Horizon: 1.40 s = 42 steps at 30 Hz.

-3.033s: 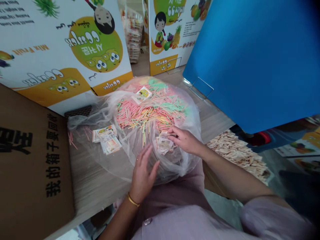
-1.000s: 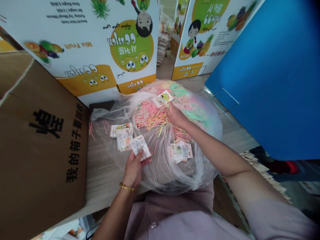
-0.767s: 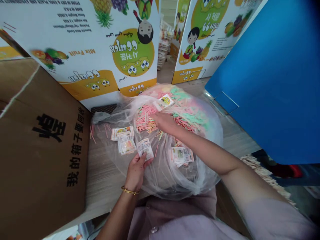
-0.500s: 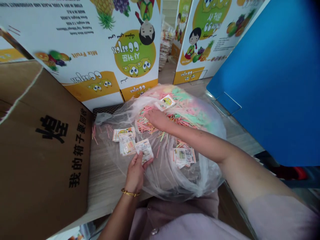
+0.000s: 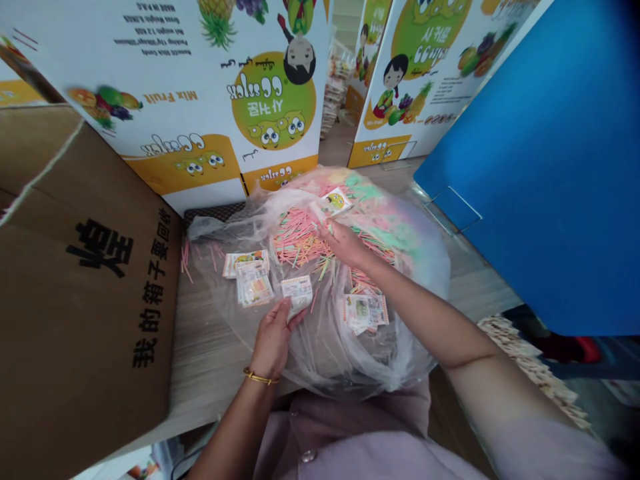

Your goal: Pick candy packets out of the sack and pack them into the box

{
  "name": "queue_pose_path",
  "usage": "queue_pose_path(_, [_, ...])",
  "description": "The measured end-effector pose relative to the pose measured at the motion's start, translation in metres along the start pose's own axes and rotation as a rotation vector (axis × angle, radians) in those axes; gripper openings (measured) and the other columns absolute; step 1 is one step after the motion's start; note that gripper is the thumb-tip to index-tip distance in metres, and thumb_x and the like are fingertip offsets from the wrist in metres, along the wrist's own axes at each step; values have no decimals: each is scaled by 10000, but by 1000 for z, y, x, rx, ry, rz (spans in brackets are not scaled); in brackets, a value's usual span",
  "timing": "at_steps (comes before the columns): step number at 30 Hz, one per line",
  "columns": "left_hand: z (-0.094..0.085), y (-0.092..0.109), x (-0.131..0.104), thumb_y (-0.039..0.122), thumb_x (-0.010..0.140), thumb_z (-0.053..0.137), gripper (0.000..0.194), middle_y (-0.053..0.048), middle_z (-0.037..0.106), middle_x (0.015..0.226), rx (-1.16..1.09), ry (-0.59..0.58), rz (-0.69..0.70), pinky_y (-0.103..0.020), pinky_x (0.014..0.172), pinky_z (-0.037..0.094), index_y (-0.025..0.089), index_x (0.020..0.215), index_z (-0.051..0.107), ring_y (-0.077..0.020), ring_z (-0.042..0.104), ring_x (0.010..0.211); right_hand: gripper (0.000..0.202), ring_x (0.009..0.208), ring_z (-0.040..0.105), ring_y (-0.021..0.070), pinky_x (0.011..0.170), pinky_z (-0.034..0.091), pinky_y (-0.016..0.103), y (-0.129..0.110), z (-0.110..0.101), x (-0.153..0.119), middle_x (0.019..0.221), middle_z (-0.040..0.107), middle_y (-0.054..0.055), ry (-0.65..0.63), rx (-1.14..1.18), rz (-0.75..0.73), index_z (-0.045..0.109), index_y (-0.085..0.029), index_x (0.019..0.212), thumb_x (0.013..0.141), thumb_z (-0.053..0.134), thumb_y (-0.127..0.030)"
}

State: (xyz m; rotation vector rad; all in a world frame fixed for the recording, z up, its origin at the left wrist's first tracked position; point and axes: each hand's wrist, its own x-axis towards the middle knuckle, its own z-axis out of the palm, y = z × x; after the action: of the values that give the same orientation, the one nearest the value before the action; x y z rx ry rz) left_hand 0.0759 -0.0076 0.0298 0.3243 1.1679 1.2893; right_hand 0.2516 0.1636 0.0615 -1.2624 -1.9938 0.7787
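Note:
My left hand (image 5: 275, 337) pinches a small printed packet (image 5: 297, 293) above the clear plastic bag (image 5: 320, 360). Over the pile of thin pink, orange and green sticks (image 5: 300, 237) in the bag is my right hand (image 5: 345, 241); its fingers are closed together at the lower edge of a yellow-and-white packet (image 5: 336, 201), and what they hold, if anything, is too small to make out. Several packets (image 5: 254, 283) overlap left of my left hand. Another stack of packets (image 5: 366, 311) lies on the plastic below my right forearm.
A brown carton (image 5: 100, 280) stands at the left. Printed white cartons (image 5: 200, 113) are behind the bag, and a blue panel (image 5: 540, 167) with a wire loop rises at the right. Many stacked packets (image 5: 530, 363) show at lower right.
My right hand has moved right and slightly toward me, off the pink sticks. The packet in my left hand has shifted a little right and looks bent.

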Motion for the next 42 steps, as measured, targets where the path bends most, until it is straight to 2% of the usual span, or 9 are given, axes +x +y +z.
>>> queue_pose_path(5, [2, 1, 0, 445, 633, 861, 331, -55, 772, 1007, 43, -13, 2, -399, 1002, 522, 197, 833, 772, -236, 668, 1054, 322, 648, 587, 149, 713, 531, 321, -2, -6, -12, 726, 609, -3, -87, 870, 412, 560, -211, 867, 909, 608, -526])
queue_pose_path(8, [3, 3, 1, 449, 575, 891, 336, -28, 758, 901, 28, 22, 29, -404, 1007, 510, 204, 763, 759, -223, 660, 1013, 408, 465, 361, 66, 513, 407, 212, -3, -13, -13, 588, 407, -90, -158, 1072, 494, 451, -218, 748, 812, 741, -497])
queue_pose_path(12, [4, 4, 3, 455, 537, 907, 350, -7, 733, 837, 45, 56, 73, -411, 998, 497, 207, 716, 736, -213, 655, 968, 520, 438, 158, 57, 419, 176, 204, -16, -19, -24, 547, 257, -113, -229, 889, 440, 354, -232, 682, 831, 671, -615])
queue_pose_path(17, [5, 3, 5, 486, 507, 917, 396, -3, 733, 828, 71, 86, 96, -390, 979, 489, 212, 734, 744, -208, 651, 936, 263, 736, 582, 131, 677, 412, 240, -54, -9, -58, 860, 661, -8, -196, 254, 57, 613, -218, 952, 900, 631, -475])
queue_pose_path(19, [6, 3, 5, 485, 532, 910, 381, -6, 740, 848, 85, 69, 110, -377, 975, 487, 217, 751, 750, -208, 654, 944, 229, 862, 645, 181, 743, 420, 266, -62, 1, -69, 992, 714, 22, -272, 0, -17, 638, -238, 1068, 903, 637, -397])
queue_pose_path(23, [4, 2, 2, 460, 623, 875, 333, -20, 765, 935, 108, 28, 121, -362, 997, 480, 220, 830, 774, -211, 668, 989, 207, 780, 660, 218, 662, 382, 280, -58, 17, -75, 864, 722, 39, -376, -304, -36, 658, -253, 1094, 888, 643, -276])
queue_pose_path(26, [1, 1, -1, 459, 660, 852, 327, -39, 781, 991, 100, 35, 103, -377, 1022, 475, 219, 871, 782, -226, 683, 1032, 87, 754, 630, 193, 659, 382, 272, -51, 18, -70, 816, 689, 17, -357, -178, -8, 653, -244, 954, 895, 653, -307])
queue_pose_path(34, [4, 5, -7, 407, 622, 886, 305, -51, 798, 998, 74, 0, 33, -406, 1077, 453, 214, 840, 793, -231, 701, 1059, 589, 448, 347, 107, 541, 401, 274, -75, 13, -50, 541, 287, -64, -16, 836, 118, 299, -245, 634, 963, 305, -733])
queue_pose_path(42, [7, 6, -13, 422, 629, 881, 324, -73, 796, 1053, 51, -50, 34, -409, 1085, 461, 195, 846, 799, -238, 701, 1080, 584, 614, 544, 140, 707, 474, 292, -77, 33, -64, 611, 517, -8, 100, 601, 24, 463, -233, 659, 994, 308, -686])
